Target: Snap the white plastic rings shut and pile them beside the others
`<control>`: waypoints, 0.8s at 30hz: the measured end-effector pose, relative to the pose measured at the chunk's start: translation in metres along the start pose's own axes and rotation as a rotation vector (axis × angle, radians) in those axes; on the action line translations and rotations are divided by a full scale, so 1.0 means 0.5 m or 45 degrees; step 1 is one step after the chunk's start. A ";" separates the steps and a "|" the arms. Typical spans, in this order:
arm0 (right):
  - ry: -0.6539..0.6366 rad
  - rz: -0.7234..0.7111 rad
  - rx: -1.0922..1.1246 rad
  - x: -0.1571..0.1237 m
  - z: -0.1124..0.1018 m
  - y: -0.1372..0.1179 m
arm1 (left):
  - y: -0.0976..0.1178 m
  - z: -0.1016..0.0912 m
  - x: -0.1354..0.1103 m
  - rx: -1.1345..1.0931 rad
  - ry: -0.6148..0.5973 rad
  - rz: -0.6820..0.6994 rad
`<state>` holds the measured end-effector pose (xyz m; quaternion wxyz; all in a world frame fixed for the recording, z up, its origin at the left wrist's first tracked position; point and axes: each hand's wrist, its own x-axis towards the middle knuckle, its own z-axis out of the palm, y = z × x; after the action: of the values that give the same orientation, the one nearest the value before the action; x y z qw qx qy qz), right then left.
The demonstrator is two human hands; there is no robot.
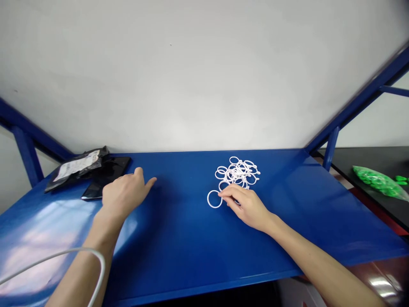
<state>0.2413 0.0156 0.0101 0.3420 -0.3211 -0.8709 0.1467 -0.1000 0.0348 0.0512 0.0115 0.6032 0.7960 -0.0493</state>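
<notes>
Pinched between the thumb and fingertips of my right hand (pixel 244 204) is a thin white ring (pixel 208 199), looking like a hair tie, low over the blue table. Just beyond that hand lies a loose pile of similar white rings (pixel 238 171), some with a small bead or knot on them. My left hand (pixel 123 192) is at the left with its back toward me and the thumb stretched out to the side; its other fingertips are hidden. It is nearest to a flat black object (pixel 119 164) with a glossy edge, and I cannot tell whether they touch.
A black plastic parcel (pixel 76 166) with a white label partly covers the flat black object. A white cable (pixel 64 252) loops across my left forearm. Blue frame bars rise at both sides of the blue table (pixel 179 238). A bag of green pieces (pixel 378 181) lies on a dark surface at right.
</notes>
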 end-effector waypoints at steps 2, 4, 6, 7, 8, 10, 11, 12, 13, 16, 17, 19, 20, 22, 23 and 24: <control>0.006 0.009 -0.007 0.000 0.000 0.001 | -0.011 0.007 0.014 -0.031 -0.079 -0.027; 0.017 0.017 -0.013 0.001 0.000 0.001 | -0.008 0.018 0.021 -0.064 -0.049 -0.010; 0.027 0.013 -0.013 0.002 -0.001 0.001 | 0.004 0.029 0.022 -0.135 0.021 0.066; 0.031 0.009 -0.011 0.002 -0.002 0.001 | 0.012 0.034 0.021 -0.189 0.055 0.135; 0.033 0.005 -0.010 0.002 -0.003 0.001 | 0.019 0.039 0.020 -0.252 0.079 0.227; 0.033 0.000 -0.015 0.002 -0.005 0.001 | 0.033 0.049 0.016 -0.394 0.093 0.449; 0.032 -0.001 -0.023 0.002 -0.005 0.001 | 0.038 0.053 0.014 -0.462 0.096 0.550; 0.029 0.000 -0.033 0.001 -0.005 0.001 | 0.043 0.057 0.013 -0.521 0.095 0.631; 0.025 0.000 -0.041 0.000 -0.006 0.002 | 0.046 0.060 0.012 -0.567 0.090 0.692; 0.023 0.000 -0.048 -0.001 -0.005 0.003 | 0.050 0.065 0.011 -0.606 0.074 0.762; 0.025 0.000 -0.042 0.000 -0.005 0.004 | 0.049 0.065 0.012 -0.593 0.083 0.765; 0.040 0.007 -0.023 0.001 -0.006 0.007 | 0.047 0.066 0.015 -0.543 0.135 0.757; 0.056 0.019 -0.017 0.001 -0.006 0.010 | 0.045 0.067 0.017 -0.513 0.171 0.749; 0.116 0.072 -0.027 0.002 -0.008 0.017 | 0.041 0.070 0.021 -0.450 0.233 0.736; 0.163 0.110 -0.043 0.003 -0.009 0.022 | 0.039 0.071 0.023 -0.420 0.251 0.730; 0.212 0.152 -0.063 0.003 -0.011 0.028 | 0.038 0.073 0.024 -0.393 0.258 0.726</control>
<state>0.2505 0.0274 0.0081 0.3956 -0.3920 -0.8221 0.1181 -0.0868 0.0482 0.0126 0.0368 0.7944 0.5906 0.1373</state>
